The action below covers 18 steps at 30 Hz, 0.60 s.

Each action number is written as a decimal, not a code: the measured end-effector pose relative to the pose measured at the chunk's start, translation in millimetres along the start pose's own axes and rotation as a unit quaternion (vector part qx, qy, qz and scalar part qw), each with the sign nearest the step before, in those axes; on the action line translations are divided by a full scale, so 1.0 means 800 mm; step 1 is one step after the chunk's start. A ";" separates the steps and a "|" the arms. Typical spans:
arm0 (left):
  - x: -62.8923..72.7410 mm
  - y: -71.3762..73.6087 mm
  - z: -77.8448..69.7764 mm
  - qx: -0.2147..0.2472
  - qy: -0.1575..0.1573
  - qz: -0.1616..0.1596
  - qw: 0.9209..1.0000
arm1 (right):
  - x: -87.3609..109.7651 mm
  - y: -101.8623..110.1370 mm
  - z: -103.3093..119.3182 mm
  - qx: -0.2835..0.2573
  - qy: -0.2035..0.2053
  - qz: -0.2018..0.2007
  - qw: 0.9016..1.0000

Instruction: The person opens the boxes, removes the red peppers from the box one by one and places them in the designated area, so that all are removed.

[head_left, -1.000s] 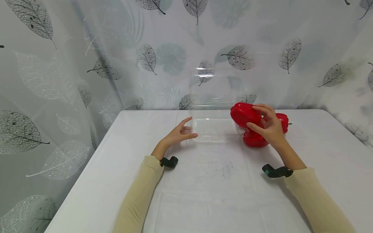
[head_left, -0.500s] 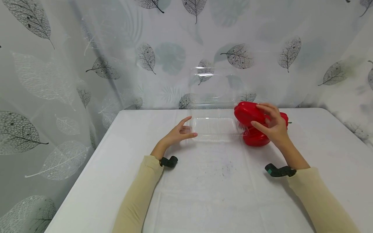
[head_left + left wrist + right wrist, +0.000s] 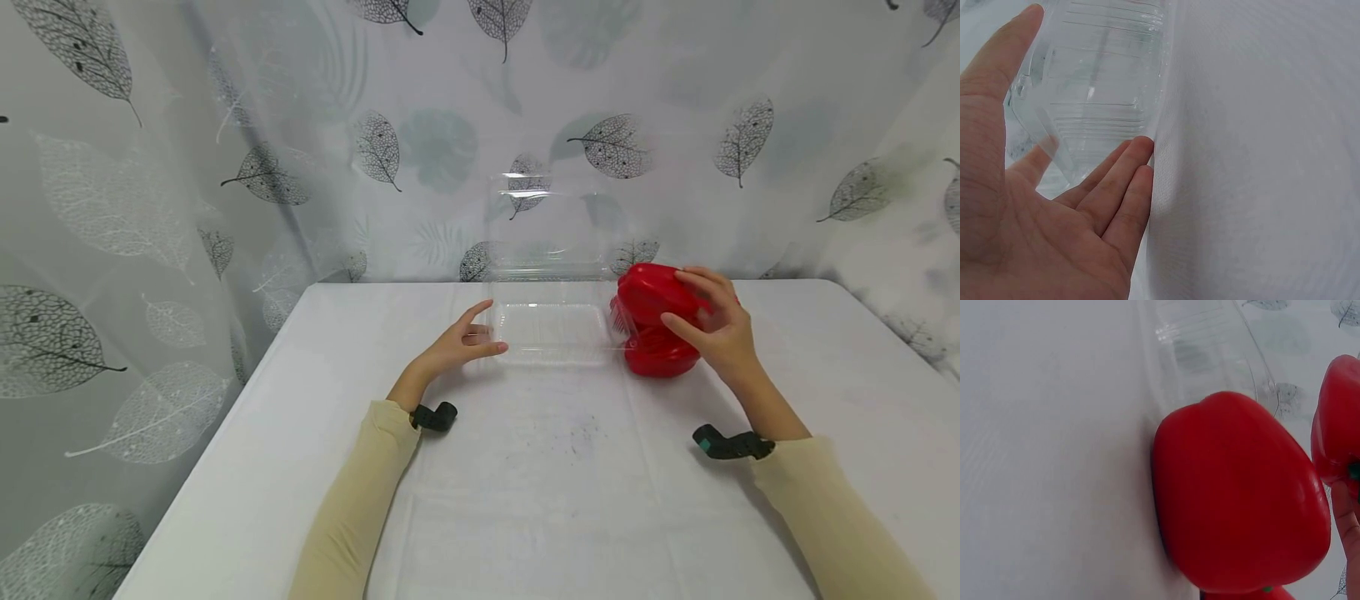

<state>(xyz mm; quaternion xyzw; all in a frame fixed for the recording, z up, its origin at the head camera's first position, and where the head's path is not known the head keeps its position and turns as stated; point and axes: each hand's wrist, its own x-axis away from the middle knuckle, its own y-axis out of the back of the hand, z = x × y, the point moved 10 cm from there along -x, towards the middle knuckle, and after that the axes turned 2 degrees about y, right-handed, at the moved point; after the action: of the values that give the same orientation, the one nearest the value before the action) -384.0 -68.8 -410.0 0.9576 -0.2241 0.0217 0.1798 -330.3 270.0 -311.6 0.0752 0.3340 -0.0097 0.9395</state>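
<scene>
My right hand (image 3: 720, 329) grips a red bell pepper (image 3: 651, 292) between thumb and fingers. It is raised over a second red bell pepper (image 3: 660, 354) that lies on the table. In the right wrist view the held pepper is cut off at the right edge, and the lying pepper fills the middle. Part of another red pepper (image 3: 1250, 594) shows at that view's bottom edge. A clear plastic clamshell container (image 3: 551, 354) stands left of the peppers, its lid (image 3: 555, 225) raised. My left hand (image 3: 456, 343) touches the container's left end, fingers mostly straight and thumb spread.
A white cloth covers the table (image 3: 525, 467). Behind it hangs a pale curtain (image 3: 450, 83) with a leaf print, close to the table's back edge. Dark camera mounts (image 3: 731, 443) sit on both wrists.
My right hand has moved right with the held pepper, away from over the container's right side. It now covers most of the pepper behind it. The left hand and container stay put.
</scene>
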 end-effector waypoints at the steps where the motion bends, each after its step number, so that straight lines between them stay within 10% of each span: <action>1: 0.000 0.000 0.001 0.000 0.001 0.000 1.000 | 0.001 0.001 0.000 -0.004 0.002 -0.001 1.000; 18: 0.003 0.000 -0.001 -0.001 -0.004 0.003 1.000 | 0.011 0.029 -0.006 0.023 0.013 -0.031 0.999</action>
<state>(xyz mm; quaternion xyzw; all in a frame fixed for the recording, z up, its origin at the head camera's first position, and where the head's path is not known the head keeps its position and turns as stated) -381.9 -69.3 -408.9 0.9569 -0.2276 0.0180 0.1796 -325.2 293.7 -317.8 0.0864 0.3480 -0.0451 0.9324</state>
